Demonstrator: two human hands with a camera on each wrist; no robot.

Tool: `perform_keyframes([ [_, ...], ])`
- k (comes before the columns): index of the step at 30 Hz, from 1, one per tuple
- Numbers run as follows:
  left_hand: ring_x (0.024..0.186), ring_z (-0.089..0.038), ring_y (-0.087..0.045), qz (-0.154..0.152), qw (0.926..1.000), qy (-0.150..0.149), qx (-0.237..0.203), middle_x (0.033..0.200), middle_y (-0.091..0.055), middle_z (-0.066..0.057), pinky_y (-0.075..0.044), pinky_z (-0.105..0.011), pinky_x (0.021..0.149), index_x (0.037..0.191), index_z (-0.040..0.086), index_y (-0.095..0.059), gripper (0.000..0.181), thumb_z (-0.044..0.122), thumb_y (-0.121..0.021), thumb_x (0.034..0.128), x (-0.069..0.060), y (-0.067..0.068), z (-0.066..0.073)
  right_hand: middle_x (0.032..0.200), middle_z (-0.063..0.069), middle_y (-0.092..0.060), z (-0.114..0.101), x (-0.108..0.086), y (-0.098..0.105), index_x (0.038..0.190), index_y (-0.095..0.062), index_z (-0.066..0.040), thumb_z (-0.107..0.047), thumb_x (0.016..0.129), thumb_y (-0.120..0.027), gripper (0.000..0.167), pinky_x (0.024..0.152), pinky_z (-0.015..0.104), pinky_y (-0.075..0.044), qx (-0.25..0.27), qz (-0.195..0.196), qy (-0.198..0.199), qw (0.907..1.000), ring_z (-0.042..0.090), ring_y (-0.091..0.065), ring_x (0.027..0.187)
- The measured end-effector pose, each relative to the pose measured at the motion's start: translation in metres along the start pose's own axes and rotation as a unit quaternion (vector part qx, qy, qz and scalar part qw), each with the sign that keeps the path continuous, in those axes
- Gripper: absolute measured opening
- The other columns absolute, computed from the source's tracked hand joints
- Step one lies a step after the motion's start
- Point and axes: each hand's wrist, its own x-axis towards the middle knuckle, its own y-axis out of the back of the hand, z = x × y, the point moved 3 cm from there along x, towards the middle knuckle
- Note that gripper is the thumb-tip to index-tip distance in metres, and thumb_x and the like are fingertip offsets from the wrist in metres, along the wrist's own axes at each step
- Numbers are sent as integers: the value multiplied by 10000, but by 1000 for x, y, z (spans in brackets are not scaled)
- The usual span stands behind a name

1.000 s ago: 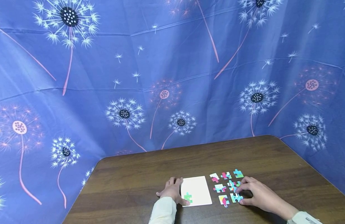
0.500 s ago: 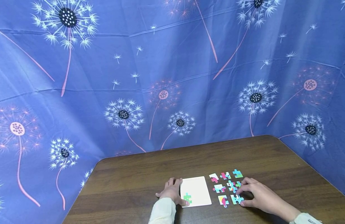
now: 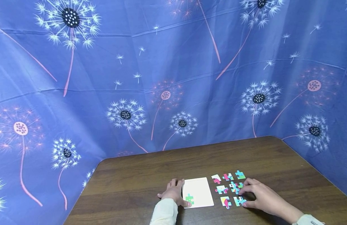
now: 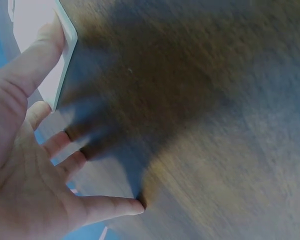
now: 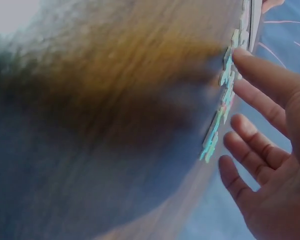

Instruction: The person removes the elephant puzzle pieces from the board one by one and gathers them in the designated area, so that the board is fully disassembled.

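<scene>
A square white puzzle board (image 3: 198, 189) lies flat on the table. Its near-left corner holds a green puzzle piece (image 3: 189, 198). My left hand (image 3: 173, 192) is spread along the board's left side; the thumb presses on the board and the other fingers reach its edge and the table. To the right, my right hand (image 3: 259, 195) pinches a blue-and-white puzzle piece (image 3: 238, 201) between thumb and index finger, with the piece low at the table. In the right wrist view the other fingers (image 5: 235, 175) are spread loosely. The fingers partly hide a green piece (image 3: 240, 185).
Several loose pieces lie in rough rows between board and right hand, among them a yellow-and-red piece (image 3: 225, 202), a pink-and-white piece (image 3: 216, 178) and a blue-green piece (image 3: 240, 174). The brown wooden table (image 3: 134, 187) meets a blue dandelion-print curtain (image 3: 151, 62) behind.
The blue-and-white piece at my right fingertips has slid slightly right and toward me, turning a little. My left hand and the board have stayed put.
</scene>
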Motion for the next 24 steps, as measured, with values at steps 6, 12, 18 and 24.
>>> perform_keyframes([
  [6, 1416, -441, -361, -57, 9998, 28, 171, 1483, -414, -176, -294, -880, 919, 1498, 135, -487, 913, 273, -941, 718, 0, 0, 0, 1002, -143, -546, -10, 9, 4, 966, -764, -262, -338, 803, -861, 205, 652, 308, -513, 38, 138, 24, 9999, 56, -553, 866],
  [12, 1432, -438, -348, -44, 9999, 99, 132, 1518, -404, -185, -284, -873, 941, 1508, 131, -478, 927, 275, -938, 717, -1, -3, 0, 1007, -152, -528, -26, 22, 0, 981, -767, -251, -339, 829, -841, 190, 636, 276, -475, 241, 162, 311, 9991, 62, -529, 846],
  [18, 1417, -431, -364, 107, 9996, -71, 267, 1509, -421, -190, -304, -871, 927, 1496, 108, -483, 922, 283, -940, 715, -5, -2, 1, 1059, -77, -601, -43, 37, -6, 980, -763, -258, -340, 839, -833, 177, 742, 389, -568, 326, 146, 460, 9983, 363, -635, 1079],
  [24, 1425, -414, -361, 62, 9993, -59, 364, 1527, -409, -176, -306, -866, 934, 1507, 122, -475, 913, 320, -926, 737, -5, -3, 0, 1035, -103, -567, -62, 56, -17, 983, -771, -238, -283, 853, -828, 148, 700, 326, -534, 544, 21, 543, 9970, 120, -578, 905],
])
